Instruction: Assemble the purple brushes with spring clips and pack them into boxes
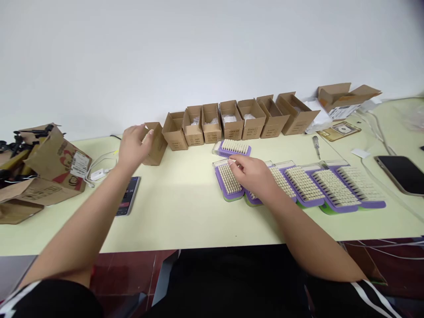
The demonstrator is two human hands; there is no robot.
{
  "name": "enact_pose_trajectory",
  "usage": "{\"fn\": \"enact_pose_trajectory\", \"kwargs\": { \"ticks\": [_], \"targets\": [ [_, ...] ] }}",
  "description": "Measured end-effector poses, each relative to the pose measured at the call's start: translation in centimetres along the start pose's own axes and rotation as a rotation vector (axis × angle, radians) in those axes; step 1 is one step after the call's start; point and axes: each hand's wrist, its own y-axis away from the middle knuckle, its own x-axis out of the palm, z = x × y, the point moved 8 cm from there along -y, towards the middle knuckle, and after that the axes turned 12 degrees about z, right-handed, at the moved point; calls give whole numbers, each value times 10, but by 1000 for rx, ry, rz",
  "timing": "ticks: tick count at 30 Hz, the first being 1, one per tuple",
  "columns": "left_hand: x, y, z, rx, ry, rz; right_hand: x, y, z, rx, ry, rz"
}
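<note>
My left hand (pixel 134 148) is at the top of a small open cardboard box (pixel 155 148), its thumb apart from its fingers. Something cream-coloured shows in the gap between them. My right hand (pixel 253 174) has its thumb and fingertips together over the upper edge of a purple tray (pixel 228 180) that bears rows of cream pegs; what the fingertips hold is too small to name. Behind it lies another purple tray (pixel 236 147) with cream pegs and a clear cover. More such trays, purple over green (pixel 336 187), stand in a row to the right, one partly under my right hand.
Several small open cardboard boxes (pixel 231 128) line the wall. A larger open carton (pixel 66 170) with black parts stands far left, near a phone (pixel 127 196). At right are a screwdriver (pixel 316 146), another phone (pixel 402 174), white cables and an open carton (pixel 346 101).
</note>
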Motion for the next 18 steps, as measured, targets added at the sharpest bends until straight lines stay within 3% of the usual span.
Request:
{"fn": "enact_pose_trajectory", "kwargs": {
  "ticks": [1,2,4,6,8,10,14,18],
  "targets": [
    [8,23,-18,86,107,-90,4,0,3,6,67,44],
    [25,47,-35,153,235,-79,10,1,6,9,120,83],
    [79,96,-68,198,485,154,21,4,14,-4,160,136],
    [129,144,-99,223,642,398,32,7,23,-51,53,184],
    [152,176,-117,220,636,452,43,10,29,-101,-147,242],
    [156,187,-118,144,518,385,50,13,34,-154,-289,285],
    [147,177,-109,8,303,305,56,17,40,-231,-357,297],
    [131,156,-90,37,377,217,48,18,35,-226,-456,185]
  ]
}}
